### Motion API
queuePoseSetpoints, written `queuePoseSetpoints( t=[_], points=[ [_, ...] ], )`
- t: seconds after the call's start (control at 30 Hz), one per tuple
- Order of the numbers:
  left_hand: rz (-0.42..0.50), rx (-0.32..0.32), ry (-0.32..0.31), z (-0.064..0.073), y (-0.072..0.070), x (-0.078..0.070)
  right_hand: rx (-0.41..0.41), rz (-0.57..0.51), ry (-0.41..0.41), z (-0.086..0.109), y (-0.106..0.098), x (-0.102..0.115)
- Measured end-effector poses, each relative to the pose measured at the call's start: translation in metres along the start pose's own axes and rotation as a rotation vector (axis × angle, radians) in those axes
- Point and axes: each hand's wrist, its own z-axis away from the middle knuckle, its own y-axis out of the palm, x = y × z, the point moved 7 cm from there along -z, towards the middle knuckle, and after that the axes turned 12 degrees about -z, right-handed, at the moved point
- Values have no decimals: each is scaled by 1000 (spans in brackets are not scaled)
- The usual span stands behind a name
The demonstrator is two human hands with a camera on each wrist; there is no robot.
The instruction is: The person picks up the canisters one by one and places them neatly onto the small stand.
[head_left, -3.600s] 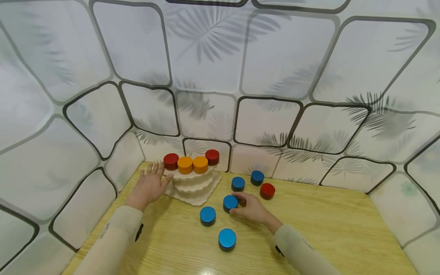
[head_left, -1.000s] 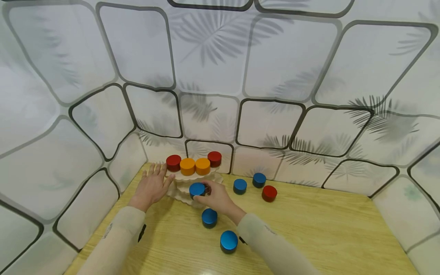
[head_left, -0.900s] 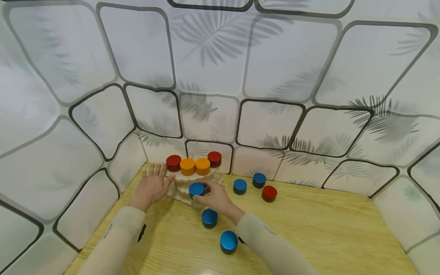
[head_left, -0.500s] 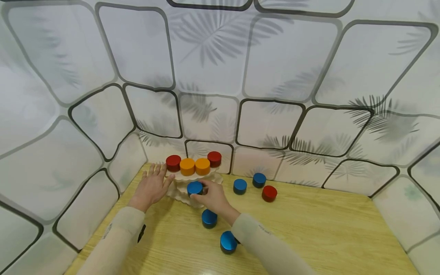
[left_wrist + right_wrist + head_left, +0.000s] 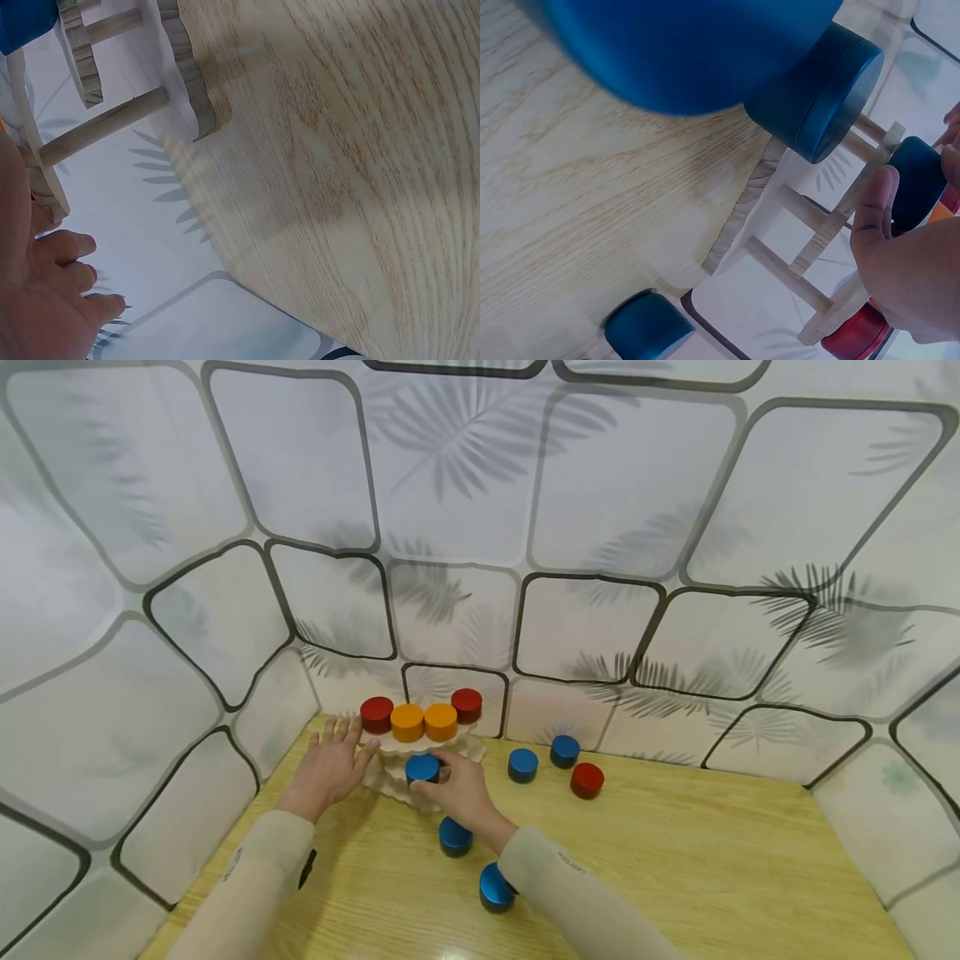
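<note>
My right hand (image 5: 467, 789) pinches a round blue tin (image 5: 422, 767) between thumb and fingers. The tin is at the middle tier of a pale wooden stand (image 5: 386, 785) with wavy edges, just in front of the top tier. In the right wrist view the thumb (image 5: 874, 202) presses the side of this tin (image 5: 915, 184). My left hand (image 5: 326, 768) lies at the stand's left side, fingers extended and thumb close to the top tier's edge. In the left wrist view the hand (image 5: 45, 285) is right at the end of a tier (image 5: 45, 184).
On the top tier stand two orange tins (image 5: 407, 722) between two red tins (image 5: 377, 714). Blue tins (image 5: 455, 837) (image 5: 497, 887) stand in front of the stand, partly behind the right arm. To its right are two blue tins (image 5: 522, 765) and a red tin (image 5: 587, 780). A patterned wall (image 5: 570, 627) encloses the table.
My right hand took the blue tin from the table and carried it left to the stand's middle tier, lately edging slightly further left. The left hand has stayed at the stand's side.
</note>
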Motion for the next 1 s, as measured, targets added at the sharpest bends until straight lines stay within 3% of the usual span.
queuePoseSetpoints(
  t=[0.33, 0.8, 1.0],
  points=[
    [-1, 2, -10, 0, 1, 2, 4, -54, 18, -2, 3, 0],
    [7, 20, -6, 0, 0, 1, -26, 25, -12, -8, 10, 1],
    [15, 17, -2, 0, 0, -1, -27, -8, -34, -9, 9, 2]
  ],
)
